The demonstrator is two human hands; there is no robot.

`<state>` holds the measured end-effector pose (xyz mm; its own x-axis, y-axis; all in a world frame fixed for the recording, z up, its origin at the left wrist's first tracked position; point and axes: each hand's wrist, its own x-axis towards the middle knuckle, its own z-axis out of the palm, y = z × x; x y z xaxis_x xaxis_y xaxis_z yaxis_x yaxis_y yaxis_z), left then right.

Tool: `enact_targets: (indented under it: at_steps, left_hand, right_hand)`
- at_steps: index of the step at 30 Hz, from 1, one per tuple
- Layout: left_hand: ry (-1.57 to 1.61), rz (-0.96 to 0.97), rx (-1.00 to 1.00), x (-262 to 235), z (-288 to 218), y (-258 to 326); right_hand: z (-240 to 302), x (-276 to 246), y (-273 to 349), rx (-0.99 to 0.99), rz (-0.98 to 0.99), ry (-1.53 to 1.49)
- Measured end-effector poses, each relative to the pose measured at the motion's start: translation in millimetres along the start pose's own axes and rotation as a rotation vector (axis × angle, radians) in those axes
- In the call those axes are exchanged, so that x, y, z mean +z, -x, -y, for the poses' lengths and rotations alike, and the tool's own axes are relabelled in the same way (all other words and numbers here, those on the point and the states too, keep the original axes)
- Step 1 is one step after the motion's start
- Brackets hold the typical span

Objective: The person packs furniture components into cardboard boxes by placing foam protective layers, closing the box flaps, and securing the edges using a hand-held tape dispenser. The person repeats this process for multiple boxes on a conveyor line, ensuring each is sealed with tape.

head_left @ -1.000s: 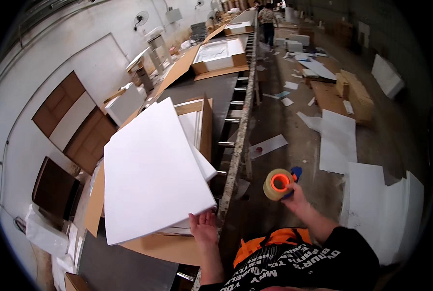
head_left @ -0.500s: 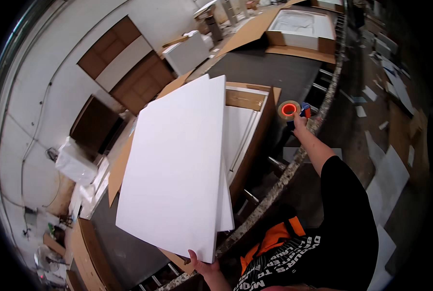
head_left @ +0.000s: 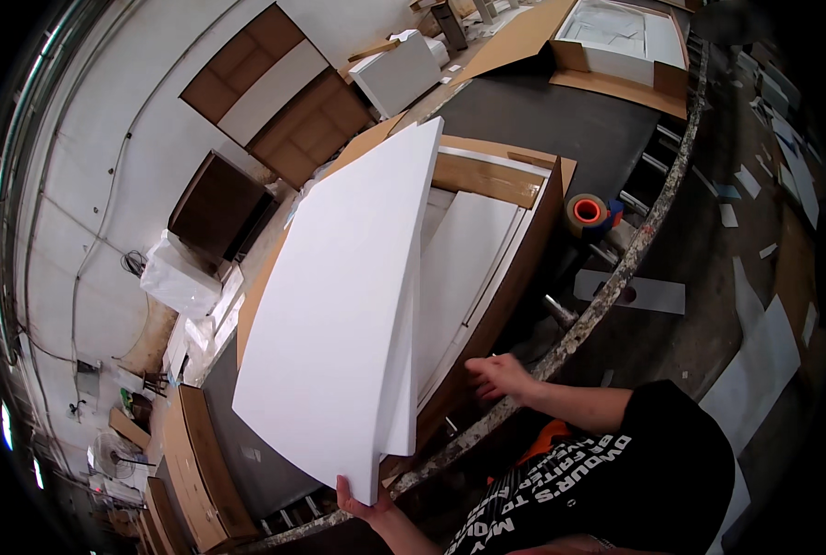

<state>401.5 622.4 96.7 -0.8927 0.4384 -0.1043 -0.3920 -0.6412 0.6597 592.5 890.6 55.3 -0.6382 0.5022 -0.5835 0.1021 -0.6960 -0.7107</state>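
Note:
My left hand (head_left: 361, 502) is closed on the near lower corner of a large white foam sheet (head_left: 339, 296), thumb up along its edge. The sheet stands tilted over the left part of an open cardboard box (head_left: 515, 254), with a second white sheet (head_left: 403, 398) just behind it. Inside the box lie white panels (head_left: 473, 236). My right hand (head_left: 501, 377) hangs beside the box's near right side, holding nothing, its fingers loosely bent and apart. A tape dispenser (head_left: 587, 213) with an orange core rests beyond it, by the box's right side.
Rollers (head_left: 561, 310) and a worn metal rail (head_left: 616, 277) run along the conveyor's right side. Another open box (head_left: 616, 79) stands farther along the dark belt (head_left: 524, 116). Folded cardboard (head_left: 195, 462) lies at lower left. Scraps litter the floor at right.
My right hand has let go of the tape dispenser and come back toward me. The white sheets have tipped further left, showing more of the box's inside.

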Motion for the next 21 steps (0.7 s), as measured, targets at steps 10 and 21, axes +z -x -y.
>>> enact_targets:
  at_steps: [10, 21]
  left_hand:
    - [0.019, 0.174, 0.080, -74, -61, 22]
    - [0.231, -0.167, 0.281, -197, -121, 14]
  right_hand:
    - [31, 98, -22, -0.344, -0.239, -0.030]
    - [94, 151, -146, -0.107, -0.503, 0.001]
